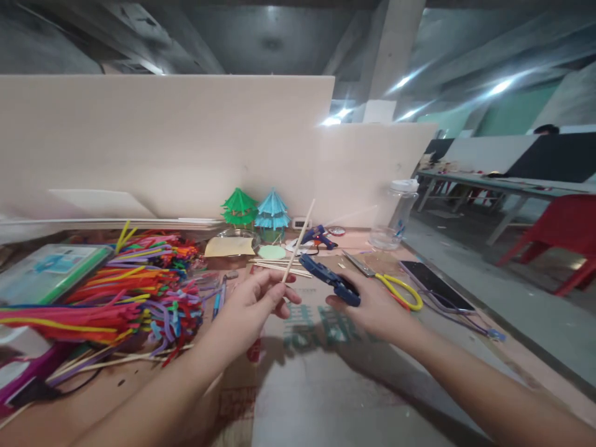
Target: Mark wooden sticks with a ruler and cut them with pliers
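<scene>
My left hand pinches a thin wooden stick near its lower end; the stick points up and leans slightly right. In my right hand is a dark blue hand tool, shaped like cutters or pliers, its head pointing up and left towards the stick. A gap shows between tool and stick. Below both hands lies a cardboard sheet with green and red print. More wooden sticks lie just beyond my hands. Yellow-handled scissors rest to the right of my right hand.
Colourful pipe cleaners are heaped at left beside a clear plastic case. Green and blue tiered-roof models stand at the back near a blue glue gun. A clear bottle and a phone are at right.
</scene>
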Action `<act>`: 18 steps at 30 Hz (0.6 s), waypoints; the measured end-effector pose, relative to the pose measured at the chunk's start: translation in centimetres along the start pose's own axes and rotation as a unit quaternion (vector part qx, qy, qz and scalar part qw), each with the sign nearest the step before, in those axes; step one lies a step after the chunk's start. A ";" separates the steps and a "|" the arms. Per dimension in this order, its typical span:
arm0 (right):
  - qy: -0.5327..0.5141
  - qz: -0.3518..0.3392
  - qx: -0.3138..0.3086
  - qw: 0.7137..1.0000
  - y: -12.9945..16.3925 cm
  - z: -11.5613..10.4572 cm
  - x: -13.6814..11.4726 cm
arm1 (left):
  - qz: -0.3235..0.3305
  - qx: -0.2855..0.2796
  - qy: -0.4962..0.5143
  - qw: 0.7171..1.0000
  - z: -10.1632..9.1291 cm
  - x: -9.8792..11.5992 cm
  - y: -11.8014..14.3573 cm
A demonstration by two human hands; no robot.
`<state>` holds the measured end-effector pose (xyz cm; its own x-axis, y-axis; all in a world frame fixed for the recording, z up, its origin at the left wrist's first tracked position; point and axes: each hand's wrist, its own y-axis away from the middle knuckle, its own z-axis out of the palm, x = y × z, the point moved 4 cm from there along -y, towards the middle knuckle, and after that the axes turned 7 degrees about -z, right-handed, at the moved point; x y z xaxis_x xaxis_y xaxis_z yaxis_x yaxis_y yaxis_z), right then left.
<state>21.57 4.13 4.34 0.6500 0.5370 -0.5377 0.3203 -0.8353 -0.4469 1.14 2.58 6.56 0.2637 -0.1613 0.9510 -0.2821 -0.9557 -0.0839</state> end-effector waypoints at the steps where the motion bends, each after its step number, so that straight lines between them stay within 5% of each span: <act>1: -0.007 -0.008 0.003 1.000 0.2 0.3 -0.3 | -0.001 -0.003 0.012 1.000 0.0 -0.2 0.3; 4: -0.001 -0.037 0.002 0.999 1.1 1.4 -0.6 | 0.003 -0.015 0.025 1.000 0.1 -0.9 0.7; 12: 0.135 -0.129 0.051 0.981 2.6 1.3 0.4 | 0.082 0.037 -0.171 0.981 -0.2 -1.2 1.0; 18: 0.206 -0.196 0.100 0.954 3.1 0.4 -0.7 | 0.130 -0.044 -0.200 0.970 0.6 -0.8 1.1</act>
<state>21.84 1.18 3.02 0.7358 0.6772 0.0063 0.4829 -0.5180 -0.7061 1.19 1.49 5.56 0.5056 -0.4939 0.7074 -0.4595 -0.8481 -0.2637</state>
